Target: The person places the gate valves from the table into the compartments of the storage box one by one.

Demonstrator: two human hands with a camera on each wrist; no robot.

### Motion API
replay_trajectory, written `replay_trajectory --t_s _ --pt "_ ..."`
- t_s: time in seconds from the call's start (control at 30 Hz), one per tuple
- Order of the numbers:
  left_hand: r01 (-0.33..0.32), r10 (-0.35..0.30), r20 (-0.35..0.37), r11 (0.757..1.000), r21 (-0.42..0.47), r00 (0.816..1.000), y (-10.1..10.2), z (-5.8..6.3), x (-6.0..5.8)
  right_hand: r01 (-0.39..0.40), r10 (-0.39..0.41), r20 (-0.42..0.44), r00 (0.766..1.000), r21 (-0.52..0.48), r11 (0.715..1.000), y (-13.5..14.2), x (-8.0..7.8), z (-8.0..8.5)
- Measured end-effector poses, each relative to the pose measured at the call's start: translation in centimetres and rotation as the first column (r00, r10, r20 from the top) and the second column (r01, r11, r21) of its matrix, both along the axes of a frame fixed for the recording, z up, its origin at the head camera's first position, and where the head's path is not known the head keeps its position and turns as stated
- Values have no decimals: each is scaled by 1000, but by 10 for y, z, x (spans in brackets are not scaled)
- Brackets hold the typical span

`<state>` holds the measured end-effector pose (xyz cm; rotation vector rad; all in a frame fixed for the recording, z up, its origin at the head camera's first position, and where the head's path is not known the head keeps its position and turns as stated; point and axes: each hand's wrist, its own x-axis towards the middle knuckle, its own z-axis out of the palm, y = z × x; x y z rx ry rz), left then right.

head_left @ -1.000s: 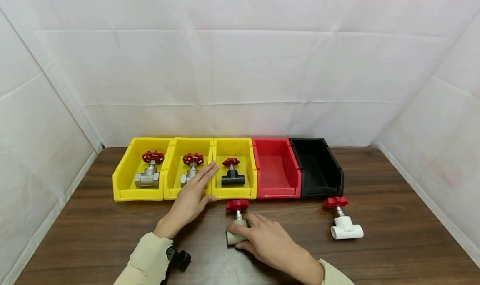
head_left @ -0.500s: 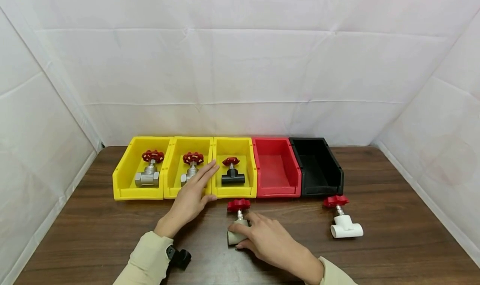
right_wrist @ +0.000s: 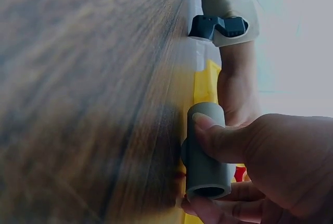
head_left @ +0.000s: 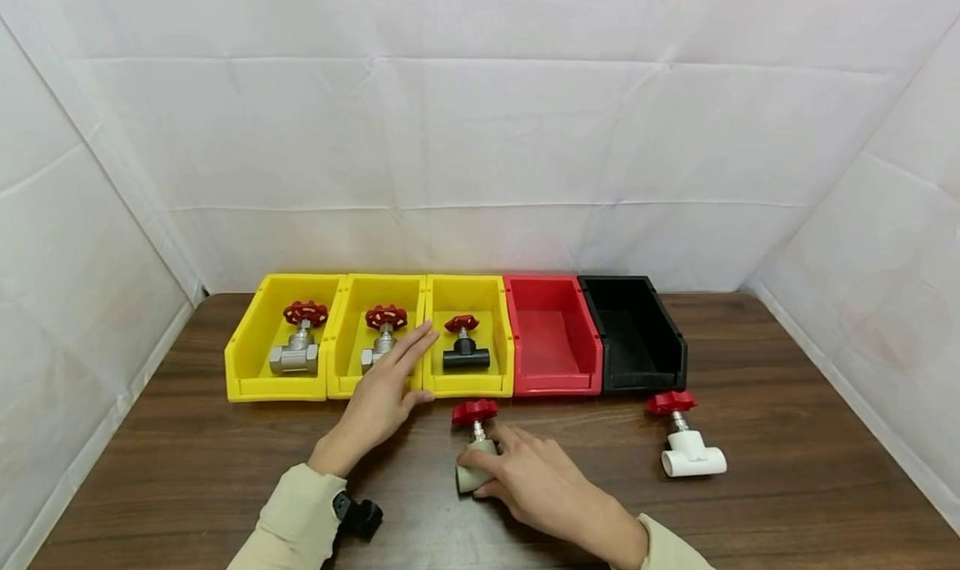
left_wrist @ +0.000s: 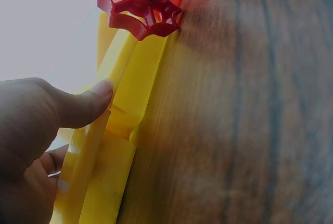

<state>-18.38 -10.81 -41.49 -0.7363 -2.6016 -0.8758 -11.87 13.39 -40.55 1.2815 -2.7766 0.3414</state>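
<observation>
My right hand [head_left: 536, 482] grips a grey plastic valve [head_left: 470, 478] by its tee-shaped body, low over the table in front of the third yellow bin [head_left: 468, 386]. The valve's red handwheel [left_wrist: 138, 8] points toward the bins. In the right wrist view the thumb lies along the grey pipe body [right_wrist: 208, 174], with fingers on its far side. My left hand [head_left: 378, 403] rests over the front of the second yellow bin [head_left: 345, 388], fingers extended, partly covering a metal valve [head_left: 386, 320]. Its thumb [left_wrist: 96, 99] touches the bin's front edge.
Another metal valve [head_left: 295, 357] lies in the leftmost yellow bin [head_left: 277, 391]. A black valve [head_left: 466, 357] sits in the third. To the right stand a red bin [head_left: 555, 384] and a black bin [head_left: 645, 381]. A white valve [head_left: 692, 457] lies on the table [head_left: 780, 503].
The grey valve shifts and tilts very slightly in my right hand. My left hand stays in place on the bins.
</observation>
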Motion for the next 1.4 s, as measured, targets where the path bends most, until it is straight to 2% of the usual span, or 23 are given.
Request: replay_trajectory --t_s 0.43,0.73,1.4 --pt "2 -2 3 1000 10 1000 0 1 1 -12 12 -89 996 -10 1000 1 0 2" --pt "-4 4 -2 1000 11 1000 -2 0 2 -16 15 -116 993 -14 1000 0 -1 3" --pt "-4 4 -6 1000 13 1000 0 -1 0 46 -48 -63 997 -32 998 6 -4 18"
